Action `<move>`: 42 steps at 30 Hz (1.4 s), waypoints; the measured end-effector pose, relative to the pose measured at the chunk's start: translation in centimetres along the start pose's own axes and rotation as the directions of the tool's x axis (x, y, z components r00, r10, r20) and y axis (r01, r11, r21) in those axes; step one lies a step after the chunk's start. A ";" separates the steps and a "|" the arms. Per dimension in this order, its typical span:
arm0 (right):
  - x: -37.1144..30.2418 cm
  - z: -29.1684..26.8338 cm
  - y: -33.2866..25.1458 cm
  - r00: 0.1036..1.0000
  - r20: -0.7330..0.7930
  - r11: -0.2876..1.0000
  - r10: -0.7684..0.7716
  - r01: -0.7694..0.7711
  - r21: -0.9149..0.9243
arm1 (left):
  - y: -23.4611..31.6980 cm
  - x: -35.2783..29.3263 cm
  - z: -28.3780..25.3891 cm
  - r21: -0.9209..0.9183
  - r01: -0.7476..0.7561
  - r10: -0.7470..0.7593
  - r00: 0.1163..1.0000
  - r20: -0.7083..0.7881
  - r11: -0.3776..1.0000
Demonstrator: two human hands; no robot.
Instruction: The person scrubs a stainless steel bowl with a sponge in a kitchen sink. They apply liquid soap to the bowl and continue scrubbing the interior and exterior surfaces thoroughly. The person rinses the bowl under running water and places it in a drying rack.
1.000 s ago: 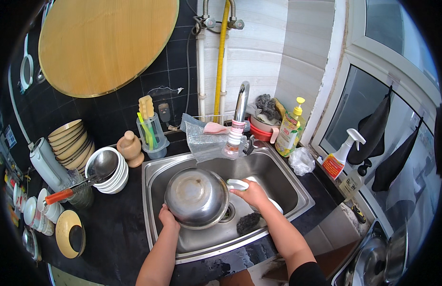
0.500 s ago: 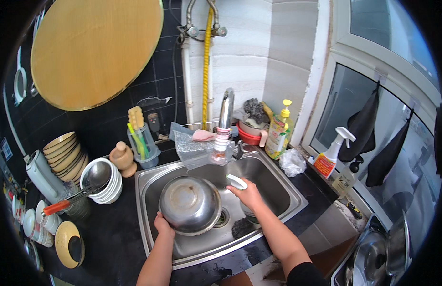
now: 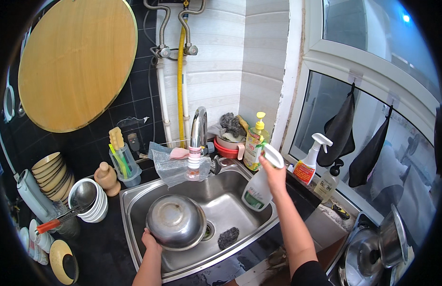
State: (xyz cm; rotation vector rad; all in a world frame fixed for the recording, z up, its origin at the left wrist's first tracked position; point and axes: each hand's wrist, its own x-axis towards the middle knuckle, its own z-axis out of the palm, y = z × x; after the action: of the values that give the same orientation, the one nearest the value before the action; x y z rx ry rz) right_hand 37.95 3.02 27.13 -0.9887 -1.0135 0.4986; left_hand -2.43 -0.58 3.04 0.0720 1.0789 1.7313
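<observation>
stack of white bowls [image 3: 98, 209] sat at 9 o'clock of the metal bowl [image 3: 177, 219], wooden mortar [image 3: 105, 179] at 10, both on the black counter [image 3: 99, 250]. left hand [image 3: 152, 240] gripped the metal bowl's rim at 8; bowl was base-up in the left half of the sink [image 3: 230, 200]. faucet [image 3: 198, 128] at 12. dark scrubber [image 3: 228, 238] lay on the sink floor at 4. yellow-pump bottle [image 3: 253, 145] stood between 1 and 2. green-labelled spray bottle [image 3: 256, 191] was tilted at 2, right hand [image 3: 275, 178] wrapped round its upper end. orange-labelled spray bottle [image 3: 307, 167] stood farther out, also at 2.
</observation>
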 end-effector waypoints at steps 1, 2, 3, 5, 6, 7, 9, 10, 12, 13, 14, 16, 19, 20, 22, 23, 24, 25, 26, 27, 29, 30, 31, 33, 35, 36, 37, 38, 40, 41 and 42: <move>0.9 -0.8 -0.1 1.000 0.003 1.000 -0.024 0.024 -0.016 | 0.3 -0.5 0.1 0.013 0.005 -0.005 1.000 -0.020 1.000; 1.7 -1.5 -0.2 1.000 -0.013 0.998 -0.019 0.018 -0.053 | 0.4 -0.5 -0.1 0.009 0.008 -0.008 1.000 -0.016 1.000; 2.7 -2.3 0.4 0.998 -0.014 0.997 -0.055 0.054 -0.060 | 0.6 -0.4 -0.4 0.007 0.009 -0.009 1.000 -0.012 1.000; 4.7 -4.6 1.5 0.994 -0.021 0.990 -0.108 0.105 -0.095 | 0.3 -0.6 -0.2 -0.012 0.022 -0.022 1.000 -0.001 1.000; 5.4 -5.6 1.5 0.993 -0.004 0.988 -0.116 0.115 -0.105 | 0.3 -0.5 -0.1 -0.002 0.031 -0.031 0.999 0.012 1.000; 5.8 -6.4 1.8 0.994 -0.007 0.984 -0.110 0.108 -0.139 | 0.3 -0.4 -0.1 0.007 0.037 -0.037 0.999 0.020 0.999; 6.3 -7.7 2.5 0.997 -0.040 0.977 -0.060 0.051 -0.208 | 0.4 -0.8 0.1 0.009 0.043 -0.043 0.999 0.031 0.999; 6.6 -8.3 2.5 0.997 -0.020 0.977 -0.075 0.069 -0.204 | 0.6 -1.4 0.5 0.002 0.043 -0.043 0.999 0.033 0.999; 6.6 -8.3 2.5 0.997 0.005 0.981 -0.078 0.077 -0.179 | 0.9 -1.9 0.8 0.003 0.033 -0.034 0.999 0.032 0.999; 6.8 -8.3 3.0 0.997 0.019 0.975 -0.072 0.074 -0.210 | 0.9 -1.9 0.7 0.013 0.024 -0.024 0.999 0.027 1.000; 7.1 -8.4 4.1 0.997 0.033 0.968 -0.065 0.071 -0.242 | 1.0 -1.9 0.6 0.023 0.015 -0.015 1.000 0.023 1.000; 7.7 -8.8 5.2 0.998 0.031 0.959 -0.053 0.060 -0.275 | 0.8 -2.0 0.8 0.013 0.001 -0.001 1.000 0.008 1.000; 7.6 -9.0 4.8 0.998 -0.012 0.936 0.062 -0.062 -0.347 | 0.4 -1.2 0.4 0.058 -0.014 0.015 1.000 -0.014 0.998; 7.8 -9.6 4.8 1.000 -0.012 0.935 -0.019 0.014 -0.355 | -0.1 -0.7 0.3 0.049 -0.011 0.012 1.000 -0.011 0.999; 8.0 -10.8 6.3 0.986 -0.017 0.920 -0.165 0.147 -0.364 | -1.6 1.6 -0.2 0.049 -0.009 0.010 1.000 -0.009 0.999; 6.0 -9.1 3.9 0.984 -0.072 0.831 -0.163 0.098 -0.548 | -1.4 1.8 -0.7 0.036 -0.027 0.028 0.999 -0.030 0.999; 5.7 -10.9 4.8 0.936 -0.168 0.720 -0.308 0.114 -0.684 | -1.8 1.0 0.4 -0.002 -0.009 0.009 1.000 0.001 1.000; 4.0 -9.7 4.0 0.931 -0.208 0.766 -0.299 0.104 -0.634 | -1.8 2.0 -0.3 -0.001 -0.044 0.044 0.999 -0.024 0.999; 2.2 -8.4 3.1 0.926 -0.249 0.809 -0.285 0.093 -0.580 | -1.6 2.8 -1.1 0.001 -0.080 0.080 0.996 -0.050 0.997; 0.4 -8.5 3.3 0.911 -0.185 0.756 -0.368 0.177 -0.630 | -1.5 1.5 -0.2 0.028 -0.088 0.090 0.993 -0.075 0.996; -4.1 -5.3 2.7 0.997 0.007 0.884 -0.074 0.069 -0.463 | -0.1 -0.9 1.3 0.052 -0.112 0.118 0.983 -0.143 0.992; -5.7 -3.8 2.6 0.966 0.257 0.855 0.006 0.128 -0.502 | 0.0 -1.0 1.2 0.091 -0.146 0.160 0.974 -0.160 0.985; -7.5 -1.9 2.5 0.852 0.475 0.835 0.219 0.089 -0.543 | 1.0 -2.7 1.9 0.102 -0.144 0.159 0.974 -0.161 0.984; -8.2 -1.3 8.1 0.348 0.809 0.828 0.474 0.138 -0.544 | 1.1 -4.4 3.3 0.099 -0.146 0.162 0.970 -0.182 0.984; -10.1 2.3 10.3 -0.045 0.690 0.675 0.722 0.262 -0.690 | 0.5 -3.6 2.7 0.159 -0.218 0.241 0.960 -0.143 0.963; -10.6 2.5 13.4 -0.111 0.643 0.634 0.758 0.354 -0.687 | 0.0 -4.1 3.2 0.178 -0.220 0.246 0.959 -0.142 0.959; -11.2 2.5 15.7 -0.089 0.588 0.556 0.804 0.466 -0.688 | 0.3 -5.6 4.3 0.216 -0.211 0.256 0.944 -0.210 0.953; -11.9 3.0 17.3 -0.065 0.545 0.478 0.836 0.576 -0.663 | 0.3 -5.8 4.4 0.206 -0.197 0.240 0.949 -0.207 0.958; -13.1 4.4 19.4 -0.022 0.420 0.328 0.907 0.661 -0.675 | -1.0 -3.9 3.4 0.208 -0.227 0.269 0.941 -0.207 0.952; -13.4 5.0 20.5 -0.049 0.311 0.271 0.949 0.628 -0.729 | -1.5 -3.5 3.3 0.221 -0.231 0.282 0.930 -0.235 0.948; -14.3 4.8 20.8 -0.011 0.404 0.309 0.915 0.664 -0.681 | -1.7 -3.6 3.3 0.239 -0.230 0.292 0.919 -0.267 0.943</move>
State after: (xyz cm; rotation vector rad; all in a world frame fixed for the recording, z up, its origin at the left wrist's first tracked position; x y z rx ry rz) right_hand 28.71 4.81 3.21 -2.0319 -3.0039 1.0075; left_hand 2.14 -1.28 5.40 0.0879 1.5277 1.9066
